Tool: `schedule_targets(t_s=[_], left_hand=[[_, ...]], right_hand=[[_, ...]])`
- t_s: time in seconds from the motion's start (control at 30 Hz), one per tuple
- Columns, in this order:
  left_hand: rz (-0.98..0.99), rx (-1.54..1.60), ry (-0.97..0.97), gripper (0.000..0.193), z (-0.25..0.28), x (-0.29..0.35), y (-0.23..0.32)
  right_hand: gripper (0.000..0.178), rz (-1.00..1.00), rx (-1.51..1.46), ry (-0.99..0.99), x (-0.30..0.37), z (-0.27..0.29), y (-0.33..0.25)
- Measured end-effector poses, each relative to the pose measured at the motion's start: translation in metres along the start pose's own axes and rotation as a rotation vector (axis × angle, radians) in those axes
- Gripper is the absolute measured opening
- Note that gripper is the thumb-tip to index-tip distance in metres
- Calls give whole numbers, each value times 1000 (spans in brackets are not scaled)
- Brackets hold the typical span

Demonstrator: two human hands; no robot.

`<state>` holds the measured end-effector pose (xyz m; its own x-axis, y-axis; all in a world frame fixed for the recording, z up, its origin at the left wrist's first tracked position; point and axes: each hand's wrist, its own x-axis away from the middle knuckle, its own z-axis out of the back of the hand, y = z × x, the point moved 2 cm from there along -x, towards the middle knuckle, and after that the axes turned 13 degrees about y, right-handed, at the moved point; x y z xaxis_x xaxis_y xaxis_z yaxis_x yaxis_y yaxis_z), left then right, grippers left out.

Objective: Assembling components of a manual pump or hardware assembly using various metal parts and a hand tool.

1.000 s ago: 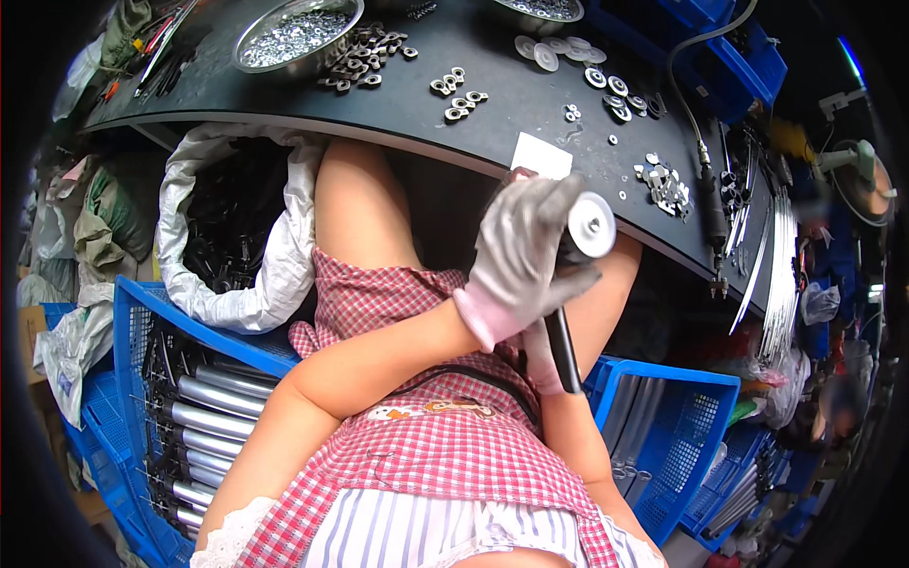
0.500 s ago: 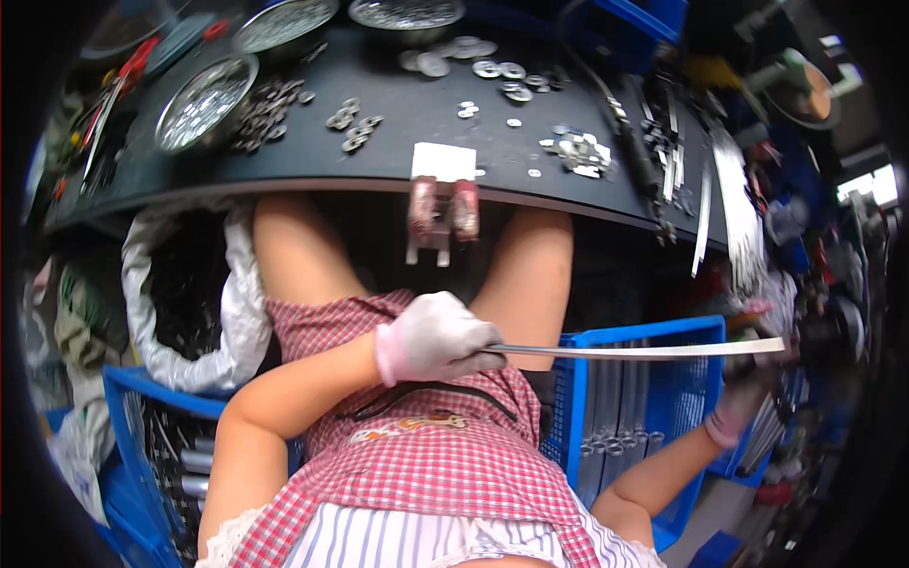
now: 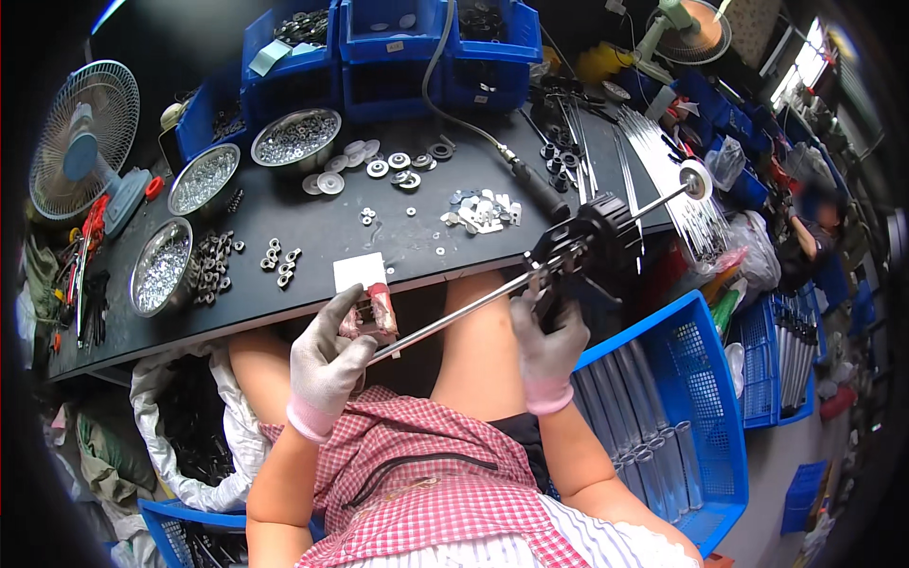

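Left hand [image 3: 324, 371] round rod's [image 3: 454, 316] lower end, right hand [image 3: 551, 350] gripping black mechanism [image 3: 606, 232] near tabletop's [image 3: 322, 218] front edge; best support both ends, avoid bending.

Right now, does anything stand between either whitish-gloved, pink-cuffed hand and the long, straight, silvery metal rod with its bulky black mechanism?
Nothing visible does: the silvery rod's lower end reaches the left hand, and the right hand holds the black mechanism from below.
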<state>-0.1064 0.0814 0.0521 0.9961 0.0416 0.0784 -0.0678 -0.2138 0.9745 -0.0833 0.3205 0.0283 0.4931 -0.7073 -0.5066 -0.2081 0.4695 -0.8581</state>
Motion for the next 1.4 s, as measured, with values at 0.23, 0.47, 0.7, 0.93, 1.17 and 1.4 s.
schedule_targets(t_s=[0.23,0.47,0.7,0.93,1.17,1.4], left_hand=[[37,-193,-193,38,-10,2,-22],[124,-361,-291,26,14,17,-58],[-59,-632,-466,27,85,40,-59],[476,-377,-587,46,118,58,-84],[411,-610,-644,49,111,51,-81],[127,-855,-642,51,107,63,-84]], right_hand=[[22,61,63,-176,18,-6,-3],[39,214,258,-696,14,18,-13],[49,441,110,-483,-136,93,-41],[78,-153,-236,-1149,-152,85,13],[77,-119,-252,-867,-131,98,30],[43,-239,198,-684,-119,126,31]])
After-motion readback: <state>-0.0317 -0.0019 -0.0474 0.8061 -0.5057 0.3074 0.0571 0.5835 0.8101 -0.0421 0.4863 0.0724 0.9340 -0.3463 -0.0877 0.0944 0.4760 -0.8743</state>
